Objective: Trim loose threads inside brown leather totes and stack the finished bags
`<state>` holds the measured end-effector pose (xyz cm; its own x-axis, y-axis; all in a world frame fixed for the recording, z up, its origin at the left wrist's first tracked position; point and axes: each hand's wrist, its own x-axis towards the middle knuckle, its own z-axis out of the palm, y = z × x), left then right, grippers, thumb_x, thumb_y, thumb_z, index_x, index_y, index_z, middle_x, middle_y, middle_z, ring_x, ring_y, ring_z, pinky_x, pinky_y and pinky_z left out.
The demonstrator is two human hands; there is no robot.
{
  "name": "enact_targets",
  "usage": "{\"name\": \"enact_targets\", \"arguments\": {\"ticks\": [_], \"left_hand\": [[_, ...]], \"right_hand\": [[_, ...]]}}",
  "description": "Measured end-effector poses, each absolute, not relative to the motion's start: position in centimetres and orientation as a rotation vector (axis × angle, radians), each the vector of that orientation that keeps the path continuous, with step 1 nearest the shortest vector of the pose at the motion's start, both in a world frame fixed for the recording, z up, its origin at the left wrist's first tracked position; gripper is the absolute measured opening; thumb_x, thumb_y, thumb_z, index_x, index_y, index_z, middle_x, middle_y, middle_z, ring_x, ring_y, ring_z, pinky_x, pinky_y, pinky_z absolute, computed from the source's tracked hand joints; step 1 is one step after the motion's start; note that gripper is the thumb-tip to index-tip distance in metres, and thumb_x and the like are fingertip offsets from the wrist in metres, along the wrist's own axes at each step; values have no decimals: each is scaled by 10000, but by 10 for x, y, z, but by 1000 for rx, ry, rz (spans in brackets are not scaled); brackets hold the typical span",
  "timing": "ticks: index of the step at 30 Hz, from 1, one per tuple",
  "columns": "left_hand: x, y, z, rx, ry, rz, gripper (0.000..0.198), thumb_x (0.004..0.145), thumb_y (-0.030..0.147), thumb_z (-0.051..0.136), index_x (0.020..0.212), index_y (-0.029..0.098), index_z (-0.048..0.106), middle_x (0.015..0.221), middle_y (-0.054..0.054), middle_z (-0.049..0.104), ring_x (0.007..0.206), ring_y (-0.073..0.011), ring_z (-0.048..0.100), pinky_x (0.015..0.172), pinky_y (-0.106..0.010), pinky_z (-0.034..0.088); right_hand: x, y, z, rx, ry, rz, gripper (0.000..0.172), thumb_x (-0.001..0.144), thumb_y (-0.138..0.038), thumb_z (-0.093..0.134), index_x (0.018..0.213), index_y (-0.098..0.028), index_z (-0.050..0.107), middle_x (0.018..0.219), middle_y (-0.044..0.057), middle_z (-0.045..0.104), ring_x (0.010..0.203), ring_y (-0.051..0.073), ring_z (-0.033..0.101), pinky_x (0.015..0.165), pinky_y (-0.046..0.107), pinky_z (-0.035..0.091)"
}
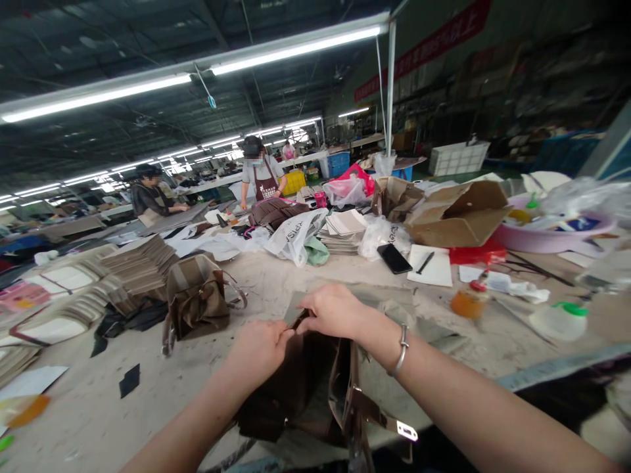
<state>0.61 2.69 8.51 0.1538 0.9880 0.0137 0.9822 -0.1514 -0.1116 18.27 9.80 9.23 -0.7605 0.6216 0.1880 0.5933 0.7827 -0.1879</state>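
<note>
A brown handbag (276, 401) stands on the near edge of the worktable, its mouth toward me. My left hand (263, 355) pinches the bag's far upper rim. Close beside it, my right hand (330, 312) grips the same rim between thumb and fingers. A strap with a shiny metal clasp plate (407, 430) hangs off the bag's right side. The inside of the bag is dark, and its lower part is partly hidden by my forearms. Under and behind the bag lies a greyish sheet (394, 299).
Another brown bag (197, 295) stands left, near stacked panels (140, 266) and a black scrap (129, 381). A phone (394, 258), a pen (424, 263), an orange glue jar (469, 299) and a green-capped bottle (562, 320) lie right. Two people (261, 174) work beyond.
</note>
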Motion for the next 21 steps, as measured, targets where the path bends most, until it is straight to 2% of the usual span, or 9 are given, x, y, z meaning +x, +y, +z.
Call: {"name": "enact_targets", "arguments": {"ticks": [2,3,4,7,10,13,17,21], "left_hand": [[3,27,84,-2302,-1990,75,334,886,343,380,729,192,633,690,-65,678,665,-215,635,573,-263,380],[2,27,84,-2297,-1990,69,329,886,343,380,726,192,624,686,-62,676,661,-216,633,567,-263,373],[2,27,85,-2295,-1989,65,324,887,343,380,727,190,618,684,-62,674,661,-217,631,567,-263,369],[5,30,85,-2306,-1980,69,311,886,334,385,729,184,608,693,-64,673,674,-212,632,578,-263,365],[7,32,84,-2325,-1983,73,311,886,333,381,730,183,604,700,-63,671,684,-208,631,582,-263,356],[7,34,83,-2325,-2013,100,306,881,350,394,727,183,598,696,-62,666,688,-208,627,577,-266,337],[5,35,87,-2375,-2054,96,298,857,399,446,713,188,599,678,-45,656,666,-197,606,552,-261,296],[6,41,93,-2559,-2107,-71,313,777,513,542,851,226,641,756,-13,675,695,-192,594,557,-246,305]], "right_hand": [[190,98,96,-903,-2724,204,639,724,-584,625,1264,-260,515,841,24,697,831,212,630,653,248,429],[193,97,97,-912,-2717,188,715,719,-562,644,1331,-258,437,842,23,696,835,217,630,660,253,430],[195,97,98,-937,-2707,146,711,742,-502,645,1360,-257,393,854,27,696,841,220,630,668,259,430],[200,95,97,-1021,-2680,-12,438,828,-296,547,1260,-247,498,924,54,687,859,226,628,687,278,434],[199,95,93,-1065,-2671,-66,240,863,-268,472,1052,-205,606,953,74,674,880,227,617,716,287,439],[196,96,90,-1107,-2651,-74,200,872,-265,450,917,-190,630,924,76,672,877,222,610,716,284,440],[192,98,88,-1146,-2645,-72,211,866,-234,443,846,-180,646,884,79,671,827,221,614,678,286,441],[190,101,87,-1135,-2612,-84,200,852,-229,463,829,-173,654,871,76,670,802,224,616,649,288,440]]}}
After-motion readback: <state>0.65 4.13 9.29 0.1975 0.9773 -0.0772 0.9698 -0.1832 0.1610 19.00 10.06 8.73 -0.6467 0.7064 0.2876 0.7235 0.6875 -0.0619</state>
